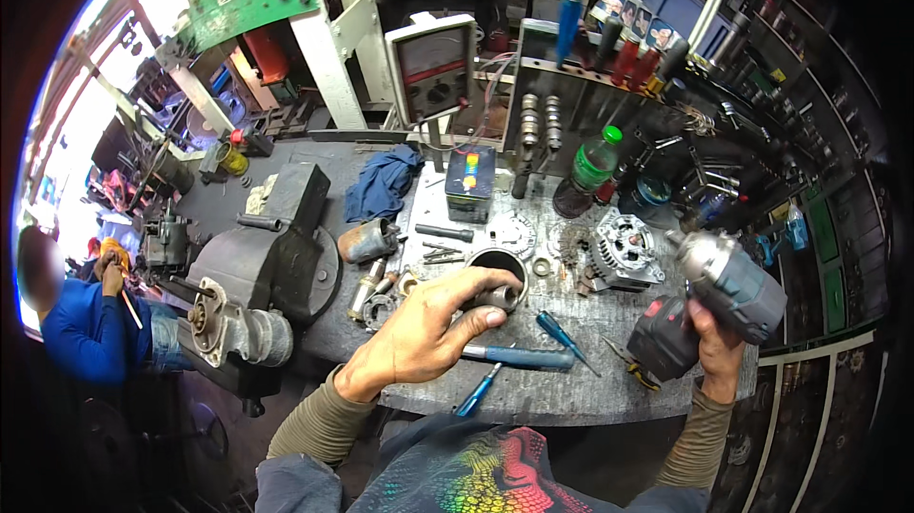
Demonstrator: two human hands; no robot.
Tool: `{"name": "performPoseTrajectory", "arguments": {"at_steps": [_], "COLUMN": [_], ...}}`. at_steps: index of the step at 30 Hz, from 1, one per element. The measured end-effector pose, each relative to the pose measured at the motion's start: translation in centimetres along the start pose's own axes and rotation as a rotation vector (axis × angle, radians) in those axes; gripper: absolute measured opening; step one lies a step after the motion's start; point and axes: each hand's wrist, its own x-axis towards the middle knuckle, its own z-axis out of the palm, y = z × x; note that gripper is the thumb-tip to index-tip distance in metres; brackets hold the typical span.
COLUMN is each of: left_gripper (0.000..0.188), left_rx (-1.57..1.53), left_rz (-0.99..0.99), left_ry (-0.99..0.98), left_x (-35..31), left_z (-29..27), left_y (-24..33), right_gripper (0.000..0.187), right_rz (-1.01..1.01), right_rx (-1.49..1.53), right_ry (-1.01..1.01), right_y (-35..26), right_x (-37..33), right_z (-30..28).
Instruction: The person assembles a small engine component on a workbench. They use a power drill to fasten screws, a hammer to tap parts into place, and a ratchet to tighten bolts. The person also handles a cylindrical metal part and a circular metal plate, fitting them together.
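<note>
My right hand is closed round the handle of a cordless impact wrench, raised over the bench's right side. Its black battery pack hangs beside my wrist. Over the middle of the bench, my left hand curls its thumb and fingers about a small round metal part, partly hidden by them. Just behind that part stands a hollow metal cylinder. A blue-handled hammer lies below my left fingers, with blue screwdrivers near it. Pliers rest by the battery pack.
An alternator and a green-capped bottle stand at the back right. A dark box and a blue rag sit behind the loose parts. A big vise takes up the left. Beyond it sits a person in blue.
</note>
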Motion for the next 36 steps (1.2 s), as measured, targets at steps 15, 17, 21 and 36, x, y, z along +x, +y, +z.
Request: {"name": "performPoseTrajectory", "arguments": {"at_steps": [15,17,21,36], "left_gripper": [0.043,0.042,0.041,0.033], "left_rx": [-0.07,0.036,0.224,-0.245], "left_rz": [0.124,0.18,0.278,0.126], "left_ry": [0.422,0.603,0.883,0.777], "left_x": [-12.9,-13.9,-15.1,-21.4], "left_z": [-8.2,-8.3,-9.7,-19.6], "left_y": [-0.9,-0.7,-0.4,1.5], "right_gripper": [0.05,0.048,0.044,0.013], "right_rz": [-0.306,-0.459,-0.349,-0.663], "right_rx": [-0.404,-0.447,-0.422,-0.738], "right_ry": [-0.928,-0.908,-0.901,-1.193], "right_y": [-14.9,-16.9,-22.9,-36.8], "right_x": [-4.5,-4.8,-6.4,-3.3], "right_z": [18.4,20.6,24.4,35.4]}}
